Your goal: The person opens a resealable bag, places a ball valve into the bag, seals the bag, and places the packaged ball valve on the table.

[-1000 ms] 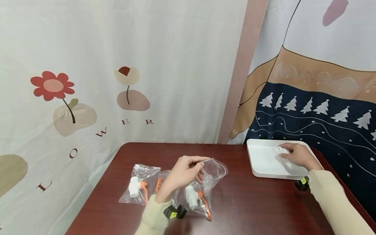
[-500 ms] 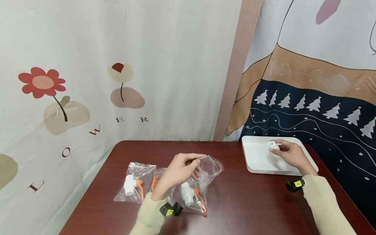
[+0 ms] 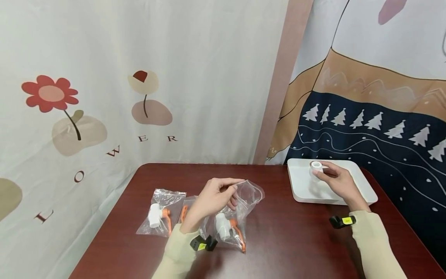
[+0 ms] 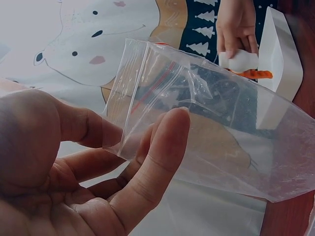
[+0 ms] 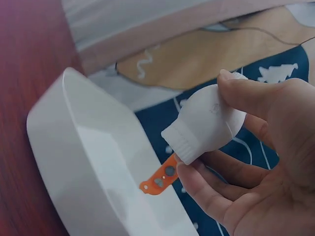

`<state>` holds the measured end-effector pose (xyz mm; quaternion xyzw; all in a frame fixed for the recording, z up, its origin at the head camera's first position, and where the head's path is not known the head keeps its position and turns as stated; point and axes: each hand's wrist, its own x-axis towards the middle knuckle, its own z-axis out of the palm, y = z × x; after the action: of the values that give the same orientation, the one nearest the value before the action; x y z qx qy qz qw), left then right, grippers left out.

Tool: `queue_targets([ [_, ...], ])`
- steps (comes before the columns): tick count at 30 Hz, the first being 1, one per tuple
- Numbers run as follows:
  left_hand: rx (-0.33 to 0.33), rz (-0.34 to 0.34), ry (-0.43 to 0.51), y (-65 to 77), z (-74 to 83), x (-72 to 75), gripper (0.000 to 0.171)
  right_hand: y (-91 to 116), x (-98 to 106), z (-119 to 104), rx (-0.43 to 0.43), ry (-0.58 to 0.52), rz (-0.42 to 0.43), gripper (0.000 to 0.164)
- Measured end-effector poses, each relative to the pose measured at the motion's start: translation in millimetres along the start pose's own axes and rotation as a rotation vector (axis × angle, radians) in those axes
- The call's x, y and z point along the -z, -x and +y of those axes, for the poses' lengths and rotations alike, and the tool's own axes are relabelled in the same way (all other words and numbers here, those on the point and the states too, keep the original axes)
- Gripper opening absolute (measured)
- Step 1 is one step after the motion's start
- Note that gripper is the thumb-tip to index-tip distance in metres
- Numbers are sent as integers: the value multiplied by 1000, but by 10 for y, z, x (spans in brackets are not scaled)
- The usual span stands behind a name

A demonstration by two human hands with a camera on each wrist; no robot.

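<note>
My left hand (image 3: 216,197) pinches a clear zip bag (image 3: 252,197) near its mouth. In the left wrist view the part of this bag (image 4: 211,142) that shows has nothing inside, and its zip strip runs by the thumb. My right hand (image 3: 339,184) grips a white plastic ball valve (image 5: 209,118) above the white tray (image 3: 299,193). An orange handle (image 5: 160,177) sticks out below the valve, and its round white opening faces up in the head view. Beneath the left hand lies another bagged valve (image 3: 223,226) with an orange handle, overlapped by the held bag.
At the left of the dark red table (image 3: 278,240) lies a zip bag (image 3: 170,193) with a white valve (image 3: 154,215) in it. Another bag with an orange handle (image 3: 184,213) is partly hidden behind the left forearm. A printed curtain (image 3: 209,97) hangs behind the table.
My right hand has raised the valve from the tray and moved a little left, tipping its opening upward. The left hand keeps its hold on the bag; the head view has shifted slightly.
</note>
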<state>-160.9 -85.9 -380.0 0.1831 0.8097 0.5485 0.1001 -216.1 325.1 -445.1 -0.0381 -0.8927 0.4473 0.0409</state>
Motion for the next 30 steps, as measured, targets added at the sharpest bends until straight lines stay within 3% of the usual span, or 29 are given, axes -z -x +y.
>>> queue_targets([
  [10, 7, 0, 8, -21, -1, 23, 34, 75, -88, -218, -44, -139, -40, 78],
  [16, 19, 6, 28, -16, -7, 23, 35, 111, -141, -326, 24, -258, -67, 72],
  [24, 25, 4, 14, -43, -17, 21, 35, 194, -212, -554, 9, -401, -136, 74],
  [30, 26, 6, 36, -29, -14, 8, 35, 275, -288, -708, 65, -509, -183, 64],
])
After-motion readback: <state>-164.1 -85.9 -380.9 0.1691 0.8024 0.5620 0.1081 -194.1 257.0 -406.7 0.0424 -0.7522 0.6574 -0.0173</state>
